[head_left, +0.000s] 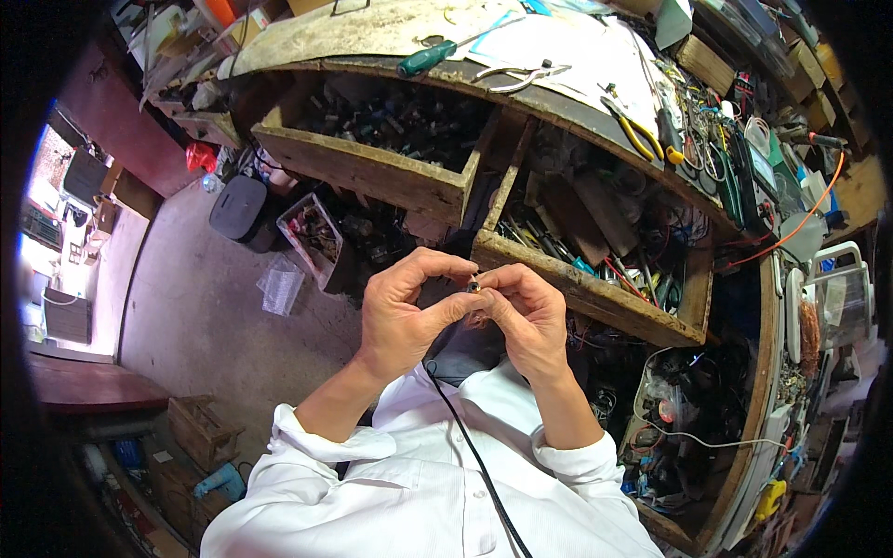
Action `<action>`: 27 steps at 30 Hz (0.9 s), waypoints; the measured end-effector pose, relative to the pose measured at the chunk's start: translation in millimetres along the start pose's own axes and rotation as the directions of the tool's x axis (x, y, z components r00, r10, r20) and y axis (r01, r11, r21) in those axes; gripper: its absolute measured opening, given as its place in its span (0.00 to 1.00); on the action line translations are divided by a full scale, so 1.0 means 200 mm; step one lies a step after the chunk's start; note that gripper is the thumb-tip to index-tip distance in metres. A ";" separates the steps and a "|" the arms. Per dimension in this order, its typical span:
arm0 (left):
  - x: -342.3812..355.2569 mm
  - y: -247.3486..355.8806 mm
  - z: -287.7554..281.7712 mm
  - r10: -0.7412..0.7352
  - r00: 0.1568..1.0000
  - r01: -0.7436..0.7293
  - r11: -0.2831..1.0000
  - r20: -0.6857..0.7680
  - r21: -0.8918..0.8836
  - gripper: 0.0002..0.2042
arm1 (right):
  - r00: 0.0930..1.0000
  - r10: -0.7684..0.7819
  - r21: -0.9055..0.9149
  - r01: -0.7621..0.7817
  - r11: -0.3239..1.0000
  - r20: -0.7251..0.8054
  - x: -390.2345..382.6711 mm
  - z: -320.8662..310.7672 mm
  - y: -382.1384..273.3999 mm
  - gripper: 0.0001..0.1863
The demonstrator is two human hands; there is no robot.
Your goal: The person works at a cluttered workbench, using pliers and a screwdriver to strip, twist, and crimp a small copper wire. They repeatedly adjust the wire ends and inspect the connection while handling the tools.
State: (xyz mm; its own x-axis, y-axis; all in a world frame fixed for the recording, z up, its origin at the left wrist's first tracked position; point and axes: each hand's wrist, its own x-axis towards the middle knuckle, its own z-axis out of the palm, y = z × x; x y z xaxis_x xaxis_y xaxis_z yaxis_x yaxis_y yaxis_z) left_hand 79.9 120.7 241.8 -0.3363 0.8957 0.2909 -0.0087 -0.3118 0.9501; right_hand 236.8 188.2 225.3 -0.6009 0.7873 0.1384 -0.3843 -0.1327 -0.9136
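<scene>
Above my lap, my left hand [406, 302] and my right hand [528, 312] meet fingertip to fingertip. Pinched between both thumbs and forefingers is a small dark piece with a metallic-looking end [473, 286]. It is mostly covered by the fingers, and its kind is too small to tell. Just below the fingertips, something thin and reddish-brown [477, 319] shows, blurred. A black cord [470, 446] runs down over the white shirt from beneath my hands; whether it joins the held piece cannot be seen.
Ahead are two pulled-out wooden drawers, a left one [372, 167] with small parts and a right one [595, 290] with tools. On the worktop lie a green-handled screwdriver [428, 58], pliers [526, 76] and yellow-handled pliers [636, 130]. A dark bin [242, 212] stands on the floor.
</scene>
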 end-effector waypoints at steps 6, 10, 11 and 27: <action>0.01 0.00 -0.02 0.119 0.992 -0.127 0.967 0.051 0.219 0.11 | 0.999 -0.036 0.076 0.037 0.996 -0.015 0.00 0.02 0.02 0.06; 0.02 0.00 -0.03 0.198 0.978 -0.208 0.925 0.062 0.318 0.10 | 0.996 -0.085 -0.151 0.079 0.985 -0.039 0.01 0.01 -0.01 0.05; 0.02 0.01 -0.03 0.192 0.980 -0.198 0.921 0.054 0.336 0.09 | 0.993 -0.104 -0.195 0.091 0.977 -0.061 0.02 0.01 -0.02 0.05; 0.01 0.02 -0.05 0.210 0.964 -0.265 0.816 0.164 0.514 0.07 | 0.992 -0.128 -0.468 0.105 0.878 -0.017 0.02 -0.03 -0.04 0.07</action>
State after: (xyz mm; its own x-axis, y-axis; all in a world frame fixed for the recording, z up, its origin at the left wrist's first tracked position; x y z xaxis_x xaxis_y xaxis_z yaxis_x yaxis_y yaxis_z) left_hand 70.5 118.5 244.5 -0.1714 0.8499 0.4983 0.5662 -0.3290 0.7558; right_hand 242.2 195.5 231.4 -0.5346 0.8081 0.2473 -0.0723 0.2478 -0.9661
